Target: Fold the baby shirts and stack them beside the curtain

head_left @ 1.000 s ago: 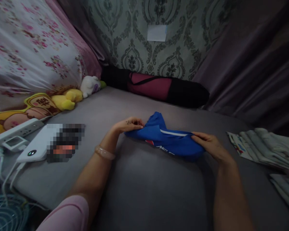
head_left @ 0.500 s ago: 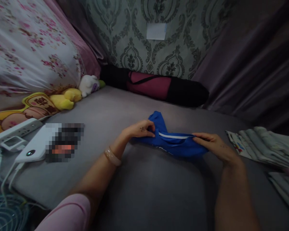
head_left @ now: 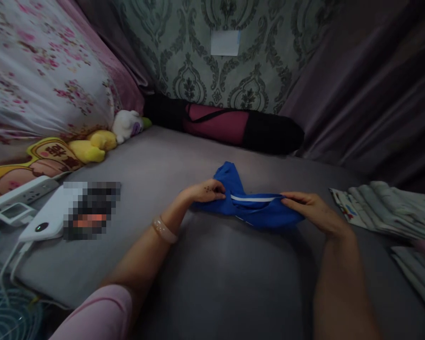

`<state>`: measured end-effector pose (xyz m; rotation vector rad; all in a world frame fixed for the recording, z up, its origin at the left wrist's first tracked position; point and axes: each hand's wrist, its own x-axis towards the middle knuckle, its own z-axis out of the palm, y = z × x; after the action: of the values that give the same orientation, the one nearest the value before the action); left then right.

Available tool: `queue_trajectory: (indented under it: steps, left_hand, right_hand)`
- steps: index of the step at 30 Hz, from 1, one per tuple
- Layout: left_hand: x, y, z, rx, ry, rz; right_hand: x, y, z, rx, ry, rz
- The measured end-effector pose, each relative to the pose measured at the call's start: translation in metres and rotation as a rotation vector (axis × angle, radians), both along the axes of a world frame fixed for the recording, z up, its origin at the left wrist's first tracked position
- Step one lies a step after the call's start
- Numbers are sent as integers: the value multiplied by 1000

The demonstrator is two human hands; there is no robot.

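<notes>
A blue cloth item (head_left: 258, 215) with a white strip along its upper edge hangs between my two hands, just over the grey sheet (head_left: 216, 278). My left hand (head_left: 208, 191), with a bangle on its wrist, pinches the cloth near the left end of the strip. At the strip's right end, the thumb and fingers of my right hand (head_left: 304, 205) grip the edge. One part of the cloth sticks up behind my left fingers. The cloth's underside is hidden.
A long black and maroon bag (head_left: 216, 125) lies along the wall. Plush toys (head_left: 92, 146), a power strip (head_left: 28, 193) and a white power bank (head_left: 47, 217) are at the left. Folded clothes (head_left: 386, 208) are stacked at the right. A fan (head_left: 10, 314) stands at the lower left.
The camera view has shifted slightly to the right. Both hands keep their hold on the blue cloth, whose front has changed shape a little.
</notes>
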<state>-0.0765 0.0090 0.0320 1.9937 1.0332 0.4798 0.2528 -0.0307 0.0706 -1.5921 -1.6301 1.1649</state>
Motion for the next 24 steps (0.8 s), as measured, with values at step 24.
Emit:
queue_trajectory:
  steps: [24]
  left_hand:
    - [1,-35,69,108,-119,-109]
  right_hand:
    - [1,-3,3,7,10,-18]
